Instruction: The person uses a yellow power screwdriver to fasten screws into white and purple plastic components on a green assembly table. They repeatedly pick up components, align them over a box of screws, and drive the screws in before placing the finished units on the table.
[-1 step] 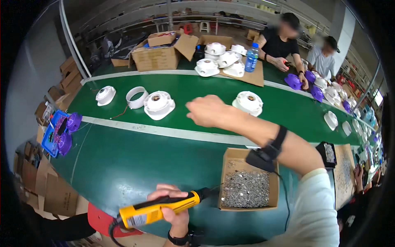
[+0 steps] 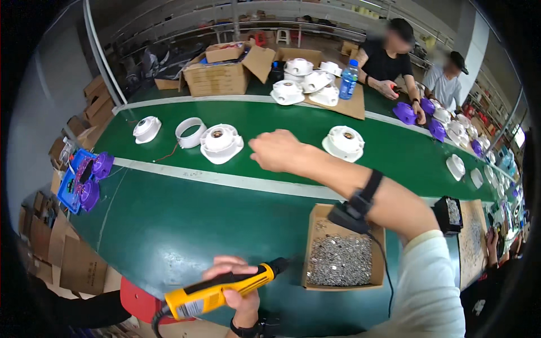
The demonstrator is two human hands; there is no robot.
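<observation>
My left hand is closed around a yellow and black corded electric screwdriver, held low over the near edge of the green table. Its dark tip points right, toward an open cardboard box heaped with small metal screws. Over the green belt, my right hand is stretched out with its fingers curled; whatever they may hold is hidden. Just left of it sits a white round plastic housing, apart from the hand. A similar white housing stands beyond my right forearm.
Farther left lie a white ring with a thin wire and another white housing. A blue tray with purple parts is at the left edge. Stacked housings and a blue bottle stand behind the belt. Two people work at back right.
My right hand has shifted slightly left, toward the nearest white housing. The view has moved a little; my left hand still holds the screwdriver.
</observation>
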